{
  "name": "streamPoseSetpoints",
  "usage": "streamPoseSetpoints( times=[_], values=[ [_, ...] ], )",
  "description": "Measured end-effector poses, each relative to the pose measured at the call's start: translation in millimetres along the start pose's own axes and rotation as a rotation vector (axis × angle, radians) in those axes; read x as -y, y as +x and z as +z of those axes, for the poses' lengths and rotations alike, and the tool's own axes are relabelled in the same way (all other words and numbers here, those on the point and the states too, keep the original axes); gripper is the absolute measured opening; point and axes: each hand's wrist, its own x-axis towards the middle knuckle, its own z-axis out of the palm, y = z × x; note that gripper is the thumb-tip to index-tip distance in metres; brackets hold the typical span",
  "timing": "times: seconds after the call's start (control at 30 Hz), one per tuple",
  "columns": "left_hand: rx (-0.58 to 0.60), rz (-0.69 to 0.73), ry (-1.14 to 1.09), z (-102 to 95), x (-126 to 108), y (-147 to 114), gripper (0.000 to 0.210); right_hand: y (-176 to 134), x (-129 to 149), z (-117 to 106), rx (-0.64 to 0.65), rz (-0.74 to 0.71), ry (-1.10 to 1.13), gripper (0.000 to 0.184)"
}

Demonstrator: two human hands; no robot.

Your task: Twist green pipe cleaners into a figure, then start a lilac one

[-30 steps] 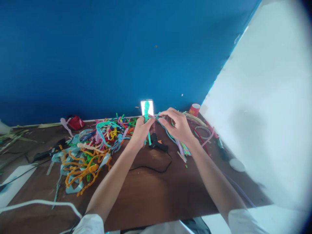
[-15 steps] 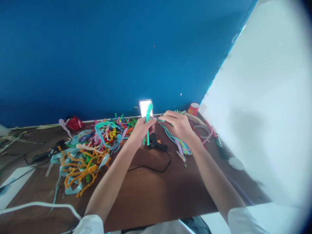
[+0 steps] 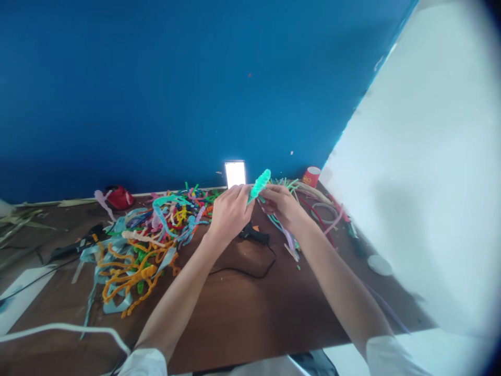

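Note:
A bright green pipe cleaner, wound into a thick fuzzy coil at its upper end, is held up between my hands, tilted to the right. My left hand is closed on its lower part, back of the hand toward me. On the other side, my right hand has its fingers pinched at the green piece, close below the coil; the exact fingertip contact is partly hidden. Under my hands a black glue gun lies on the brown table. Straight pipe cleaners in pale colours lie beneath my right hand.
A tangled heap of coloured pipe cleaners covers the left side. A lit screen stands against the blue wall. At right are a red paper cup and a white disc. A white cable crosses the near left.
The green pipe cleaner has swung from upright to tilted right. My left hand has turned over, showing its back, and my right hand's fingers have come in against the piece.

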Motion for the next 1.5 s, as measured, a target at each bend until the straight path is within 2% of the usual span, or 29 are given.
streamPoseSetpoints(
  times=[0.07, 0.23, 0.37, 0.43, 0.47, 0.53, 0.6, 0.67, 0.8, 1.07, 1.17, 1.23, 1.3, 1.37, 1.5],
  values=[
    [0.038, -0.094, -0.102, 2.1, 0.7, 0.5, 0.022, 1.3, -0.6, -2.2, -0.031, 0.015, -0.007, 0.027],
    [0.132, -0.360, -0.644, 3.1, 2.5, 4.4, 0.023, 2.1, -1.7, -8.2, -0.095, -0.105, -0.217, 0.033],
    [0.104, -0.559, -0.872, 8.8, 7.0, 5.1, 0.024, -2.8, 2.4, -6.3, -0.124, -0.253, -0.507, 0.030],
    [0.054, -0.660, -0.941, 11.6, 8.9, 5.2, 0.024, -6.2, 6.0, -4.9, -0.132, -0.402, -0.708, 0.019],
    [0.043, -0.697, -0.965, 12.5, 9.4, 5.3, 0.022, -7.7, 7.7, -4.8, -0.124, -0.476, -0.817, 0.020],
    [0.053, -0.751, -1.004, 12.7, 9.5, 5.5, 0.017, -10.1, 9.8, -6.0, -0.072, -0.589, -1.040, 0.033],
    [0.080, -0.778, -1.035, 11.8, 8.4, 5.7, 0.014, -11.1, 10.2, -8.6, -0.018, -0.658, -1.242, 0.038],
    [0.106, -0.792, -1.048, 10.8, 6.8, 5.6, 0.013, -10.8, 8.9, -11.4, -0.002, -0.700, -1.384, 0.033],
    [0.137, -0.770, -1.040, 10.7, 6.1, 5.4, 0.014, -7.8, 4.5, -14.5, -0.016, -0.759, -1.505, 0.024],
    [0.219, -0.575, -1.011, 10.6, 17.1, 4.7, 0.024, -7.4, 2.8, -16.4, 0.004, -0.734, -1.457, 0.021],
    [0.231, -0.485, -0.893, 6.7, 15.1, 4.6, 0.023, -9.3, 4.5, -14.5, -0.041, -0.723, -1.455, 0.018],
    [0.204, -0.390, -0.754, 2.1, 11.2, 4.9, 0.022, -9.6, 4.1, -11.3, -0.085, -0.681, -1.348, 0.021],
    [0.140, -0.297, -0.593, -2.9, 7.4, 4.7, 0.022, -8.9, 2.7, -6.4, -0.096, -0.600, -1.099, 0.027],
    [0.083, -0.225, -0.473, -6.7, 5.8, 3.3, 0.021, -7.8, 1.3, -0.7, -0.077, -0.464, -0.731, 0.032],
    [0.027, -0.086, -0.340, -8.5, 9.4, -1.0, 0.019, -7.8, 3.1, 7.6, 0.055, -0.022, -0.031, 0.031]
  ],
)
